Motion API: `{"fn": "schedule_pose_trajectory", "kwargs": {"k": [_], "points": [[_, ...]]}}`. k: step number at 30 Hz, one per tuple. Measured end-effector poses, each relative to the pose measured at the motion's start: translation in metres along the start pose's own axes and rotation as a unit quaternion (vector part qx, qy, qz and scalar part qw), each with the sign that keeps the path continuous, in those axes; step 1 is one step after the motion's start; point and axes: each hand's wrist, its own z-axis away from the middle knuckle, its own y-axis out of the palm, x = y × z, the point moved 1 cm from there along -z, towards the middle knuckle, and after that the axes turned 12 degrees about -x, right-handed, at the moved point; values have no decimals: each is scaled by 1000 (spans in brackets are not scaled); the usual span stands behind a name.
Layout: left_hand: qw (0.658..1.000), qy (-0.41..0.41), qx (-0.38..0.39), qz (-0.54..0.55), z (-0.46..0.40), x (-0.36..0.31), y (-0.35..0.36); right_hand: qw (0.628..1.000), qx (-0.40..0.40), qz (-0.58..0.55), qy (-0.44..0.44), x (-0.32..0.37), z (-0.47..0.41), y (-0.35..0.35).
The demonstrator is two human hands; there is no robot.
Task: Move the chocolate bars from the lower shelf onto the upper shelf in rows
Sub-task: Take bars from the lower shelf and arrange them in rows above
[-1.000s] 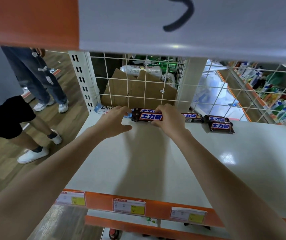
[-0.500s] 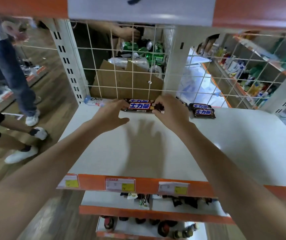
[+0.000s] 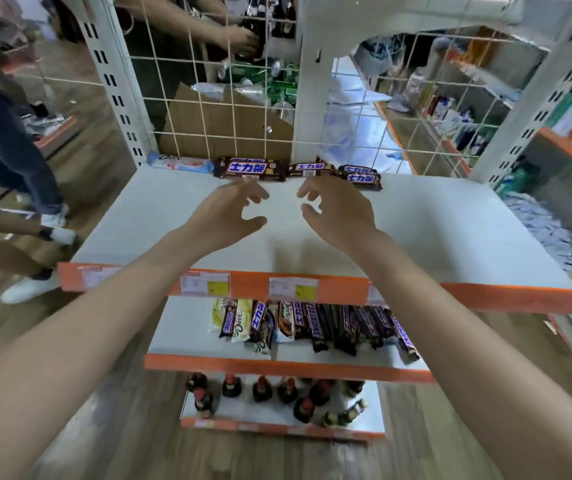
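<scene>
my left hand [image 3: 224, 214] and right hand [image 3: 338, 211] hover, grip wide and empty, near the chocolate bars [image 3: 250, 169] lining the far wire grid [image 3: 208, 98]; more bars [image 3: 329, 323] crowd the lower shelf [image 3: 288, 366].

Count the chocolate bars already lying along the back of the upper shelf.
5: a pale Dove bar far left, a large Snickers, a smaller one, then two overlapping at right. More could hide behind.

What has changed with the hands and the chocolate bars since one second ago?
Both hands let go of the large Snickers bar and drew back toward the person: the left hand and right hand hover open, holding nothing. The row at the back of the upper shelf stayed in place.
</scene>
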Motion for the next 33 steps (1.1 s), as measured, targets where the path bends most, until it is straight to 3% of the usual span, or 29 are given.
{"fn": "schedule_pose_trajectory", "kwargs": {"k": [7, 16, 33], "points": [[1000, -9, 10, 10, 58, -53, -9, 1000, 24, 10, -16, 3, 57, -34], [999, 20, 22, 27, 133, -89, 5, 999, -1, -33, -16, 4, 145, -40], [993, -24, 109, 46, 208, -54, 72, 995, 86, -36, 28, -25, 226, 28]]}}
